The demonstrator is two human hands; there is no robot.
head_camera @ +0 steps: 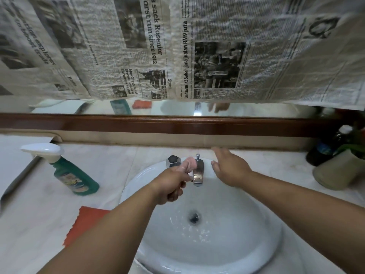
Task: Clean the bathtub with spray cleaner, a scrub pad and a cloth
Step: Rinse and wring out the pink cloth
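My left grip (173, 184) is clenching the pad (190, 163), its end poking up beside the tap (198, 174); my right grip (230, 169) is hovering open, empty, just right of it; spray (76, 176) and cloth (85, 222) are lying leftward on the tabletop (122, 165).

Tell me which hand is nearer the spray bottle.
Left. The left hand, gripping a pink cloth, is right of the spray bottle; the right hand hovers beyond the tap.

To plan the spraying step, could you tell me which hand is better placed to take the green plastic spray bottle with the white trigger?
Probably the right hand: it is open and empty beside the chrome faucet spout. The left hand, though nearer the green spray bottle, grips a pink wad.
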